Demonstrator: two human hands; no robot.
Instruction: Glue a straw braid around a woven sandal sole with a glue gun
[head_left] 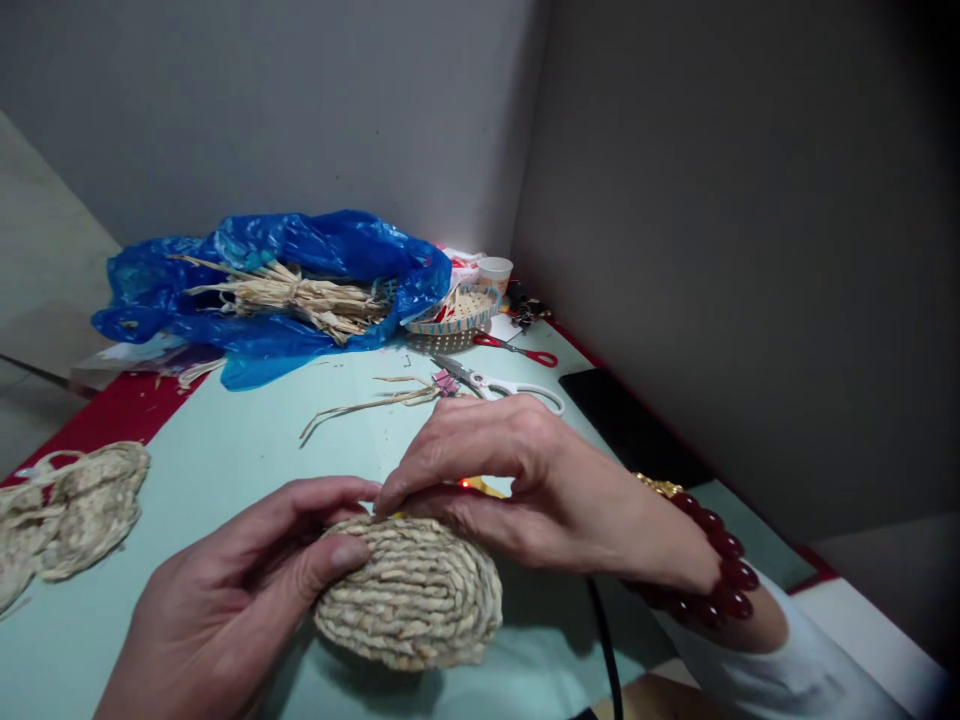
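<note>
A small oval woven straw piece (414, 595) stands on the pale green table (247, 450) near the front edge. My left hand (232, 600) grips its left side, thumb pressed on the weave. My right hand (525, 490) curls over its top, fingers pinched together at the rim, and it seems to hold a yellow tool with a red light (476, 487), mostly hidden under the fingers. A red bead bracelet (709, 565) is on my right wrist. A black cord (604, 650) runs down from under the right hand.
A blue plastic bag (270, 280) with straw bundles lies at the back. White scissors (495, 385), red scissors (517, 349), a small woven basket (457, 315) and a cup (495, 270) sit behind. Another woven piece (67, 510) lies left. A black phone (630, 425) lies right, beside the wall.
</note>
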